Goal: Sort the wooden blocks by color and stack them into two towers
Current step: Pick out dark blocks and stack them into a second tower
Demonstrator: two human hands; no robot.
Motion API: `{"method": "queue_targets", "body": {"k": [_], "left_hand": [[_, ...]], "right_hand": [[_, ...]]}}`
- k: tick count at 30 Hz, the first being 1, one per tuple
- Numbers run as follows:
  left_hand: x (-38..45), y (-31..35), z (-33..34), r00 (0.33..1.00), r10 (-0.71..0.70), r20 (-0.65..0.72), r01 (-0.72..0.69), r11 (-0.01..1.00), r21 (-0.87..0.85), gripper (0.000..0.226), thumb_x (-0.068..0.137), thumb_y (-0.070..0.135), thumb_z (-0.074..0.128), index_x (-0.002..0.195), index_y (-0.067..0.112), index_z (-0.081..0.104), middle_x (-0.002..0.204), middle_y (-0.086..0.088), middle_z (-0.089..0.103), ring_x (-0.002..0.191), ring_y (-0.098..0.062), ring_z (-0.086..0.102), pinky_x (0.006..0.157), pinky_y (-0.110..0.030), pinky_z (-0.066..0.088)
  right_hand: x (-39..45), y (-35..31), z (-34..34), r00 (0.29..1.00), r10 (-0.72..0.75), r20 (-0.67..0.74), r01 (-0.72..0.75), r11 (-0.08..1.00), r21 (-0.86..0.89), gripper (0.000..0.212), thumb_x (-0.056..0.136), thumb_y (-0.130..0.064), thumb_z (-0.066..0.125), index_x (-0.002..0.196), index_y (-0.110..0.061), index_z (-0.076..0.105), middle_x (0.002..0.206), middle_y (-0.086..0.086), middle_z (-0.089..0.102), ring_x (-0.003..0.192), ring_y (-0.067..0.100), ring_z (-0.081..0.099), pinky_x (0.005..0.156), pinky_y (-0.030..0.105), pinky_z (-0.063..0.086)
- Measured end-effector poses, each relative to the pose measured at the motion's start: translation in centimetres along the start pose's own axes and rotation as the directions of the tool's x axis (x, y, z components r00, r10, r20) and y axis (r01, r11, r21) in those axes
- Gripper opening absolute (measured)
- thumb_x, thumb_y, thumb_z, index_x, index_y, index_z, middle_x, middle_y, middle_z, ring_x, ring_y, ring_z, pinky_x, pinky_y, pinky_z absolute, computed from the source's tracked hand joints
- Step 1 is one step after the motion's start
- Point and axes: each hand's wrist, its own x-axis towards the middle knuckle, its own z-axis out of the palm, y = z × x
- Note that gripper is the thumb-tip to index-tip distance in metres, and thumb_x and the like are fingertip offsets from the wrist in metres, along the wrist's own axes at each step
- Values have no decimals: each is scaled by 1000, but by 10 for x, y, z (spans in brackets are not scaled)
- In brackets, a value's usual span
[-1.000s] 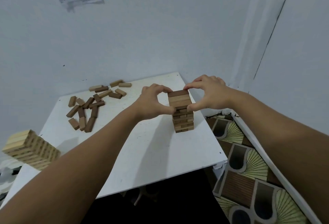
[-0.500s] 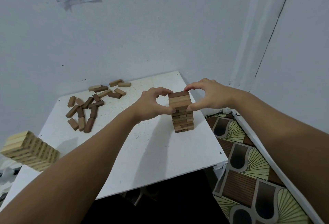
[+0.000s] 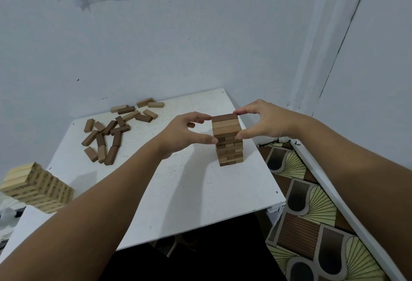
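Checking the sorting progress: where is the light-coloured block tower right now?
In the head view, the light tower stands at the far left edge, on the white table's near-left part, below the loose brown blocks and well away from both hands.

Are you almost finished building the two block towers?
About halfway, it seems. The pale tower at the table's left edge looks built. The brown tower is in hand: the left hand and right hand pinch its top layers from both sides, squaring them. Left to do: the loose blocks, mostly brown, lying scattered near the wall await stacking.
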Motion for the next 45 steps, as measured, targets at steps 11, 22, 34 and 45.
{"method": "queue_targets", "body": {"k": [11, 22, 34, 45], "left_hand": [[0, 1, 1, 1000, -8, 4, 8, 999, -38, 64, 64, 37, 98, 122, 41, 71, 127, 13, 62, 124, -9, 49, 97, -37, 45], [-13, -7, -24, 998, -61, 26, 62, 998, -29, 77, 78, 21, 91, 143, 38, 54, 134, 7, 58, 127, -14, 51, 106, -40, 47], [-84, -136, -88, 816, -153, -558, 359, 890, 280, 40, 95, 30, 73, 133, 24, 62, 124, -6, 59, 122, -29, 53, 97, -40, 49], [-96, -192, -95, 777, -204, -595, 480, 804, 351, 59, 101, 32, 53, 155, 23, 31, 143, -16, 42, 131, -37, 35, 108, -48, 37]], "right_hand": [[-1, -3, -1, 1000, 13, 15, -14, 1000, 11, 77, 79, -50, 85, 147, -40, 51, 153, -8, 36, 146, 17, 31, 115, 43, 31], [7, -15, -13, 997, -27, -71, 31, 998, 51, 87, 76, -87, 58, 149, -40, 48, 155, -2, 44, 146, 21, 35, 119, 52, 30], [67, -144, 81, 929, -362, -80, 285, 835, -471, 36, 102, -45, 52, 135, -32, 60, 126, -2, 55, 124, 21, 47, 95, 39, 47], [115, -158, 220, 956, -205, 210, 270, 893, -360, 52, 103, -44, 52, 154, -38, 40, 136, -3, 58, 125, 21, 54, 99, 41, 48]]}}
